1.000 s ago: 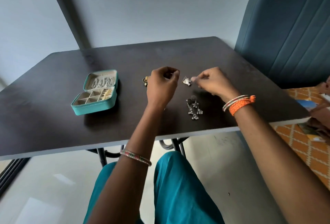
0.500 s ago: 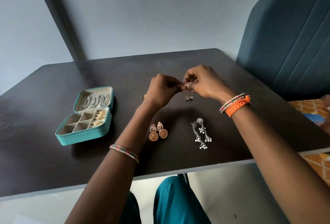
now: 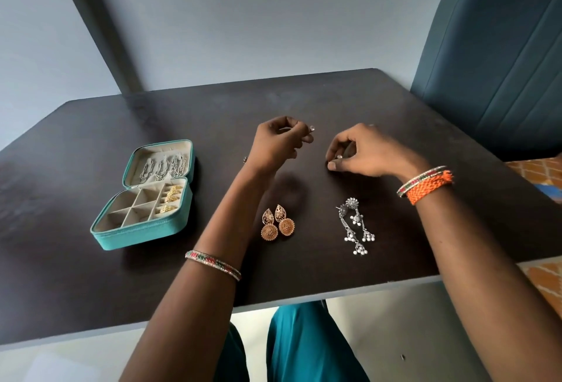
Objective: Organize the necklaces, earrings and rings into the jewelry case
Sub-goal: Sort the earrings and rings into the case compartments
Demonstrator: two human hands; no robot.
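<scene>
Head view: the left hand (image 3: 278, 146) is raised above the dark worktop (image 3: 304, 89), its curled fingers (image 3: 305, 137) pinching a small silver earring (image 3: 311, 129). The right hand (image 3: 365, 152) is low over the worktop, fingers curled narrow around a tiny silver piece (image 3: 339, 156). Bare worktop lies beyond both hands up to the far edge. Nearer the front edge lie a gold earring pair (image 3: 277, 223) and, to its right and apart from it, a silver dangling pair (image 3: 355, 226). Well to the left, the teal jewelry case (image 3: 137, 237) lies open: silver chains (image 3: 162, 166) hang in its lid, gold rings (image 3: 170, 197) fill the right-hand slots, and the square compartments beside them look bare. A blue chair (image 3: 498, 56) stands at the worktop's right side.
</scene>
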